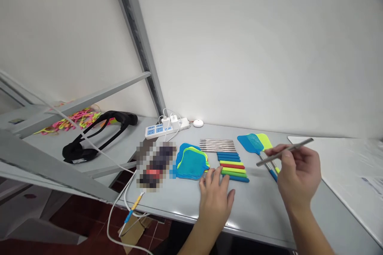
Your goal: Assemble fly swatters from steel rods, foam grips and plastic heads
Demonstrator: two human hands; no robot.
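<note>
Right grip (301,172) has 1 metal tube (272,157) pinched, slanting up-right; left grip (214,197) is kinda loosely spread, nearer the swatter heads (191,163) just up-left.

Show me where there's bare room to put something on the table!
Bare grey table lies between the left hand and right hand, in front of the blue, yellow, red and green tubes. Another patch separates the piled blue-and-yellow mesh swatter heads from the front edge. It's crowded where heads, tubes and silver metal rods lie together.
</note>
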